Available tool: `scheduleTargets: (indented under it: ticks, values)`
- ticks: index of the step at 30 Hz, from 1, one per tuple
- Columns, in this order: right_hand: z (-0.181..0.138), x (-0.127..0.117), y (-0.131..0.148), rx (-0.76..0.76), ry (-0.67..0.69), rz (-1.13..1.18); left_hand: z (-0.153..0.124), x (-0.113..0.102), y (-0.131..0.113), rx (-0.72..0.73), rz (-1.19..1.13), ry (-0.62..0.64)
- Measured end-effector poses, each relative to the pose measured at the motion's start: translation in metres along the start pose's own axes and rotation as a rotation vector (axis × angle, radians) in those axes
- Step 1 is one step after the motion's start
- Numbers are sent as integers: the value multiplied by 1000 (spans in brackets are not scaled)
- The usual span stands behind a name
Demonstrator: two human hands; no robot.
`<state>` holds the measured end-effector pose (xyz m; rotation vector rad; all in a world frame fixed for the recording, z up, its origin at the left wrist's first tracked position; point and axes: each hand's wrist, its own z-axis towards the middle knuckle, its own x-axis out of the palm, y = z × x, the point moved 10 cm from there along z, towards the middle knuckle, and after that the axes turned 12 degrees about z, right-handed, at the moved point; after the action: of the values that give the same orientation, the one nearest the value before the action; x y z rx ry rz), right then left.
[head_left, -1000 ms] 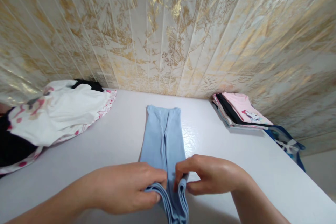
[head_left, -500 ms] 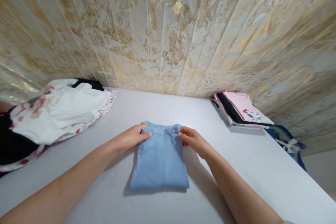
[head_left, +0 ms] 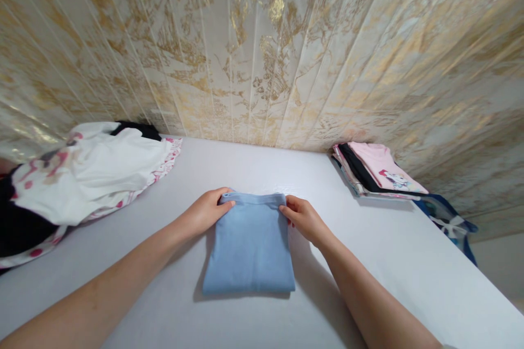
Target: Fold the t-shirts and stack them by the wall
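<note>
Two bare hands pinch the far corners of a folded blue garment (head_left: 250, 251), which lies flat at the middle of a white bench (head_left: 151, 300). The left hand (head_left: 204, 211) is nearly closed, thumb on top at the left corner; the right hand (head_left: 303, 219) grips the right corner likewise. A second ago the garment stretched longer, legs showing, its near end bunched between both hands; now it forms a compact rectangle.
</note>
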<state>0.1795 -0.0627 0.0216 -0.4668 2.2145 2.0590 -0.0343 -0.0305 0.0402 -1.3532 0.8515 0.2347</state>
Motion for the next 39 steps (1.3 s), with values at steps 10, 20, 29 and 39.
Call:
scheduleTargets:
  ticks: [10, 20, 29, 39]
  values:
    - [-2, -8, -6, 37, -62, -279, 2, 4, 11, -35, 132, 34]
    - [-3, -14, 16, -146, -175, -283, -10, -22, -10, -58, 289, -126]
    - [17, -30, 2, -95, -275, -253, 17, -22, 28, -170, 69, -252]
    - [14, -29, 2, -124, -309, -255, 13, -23, 27, -105, 23, -286]
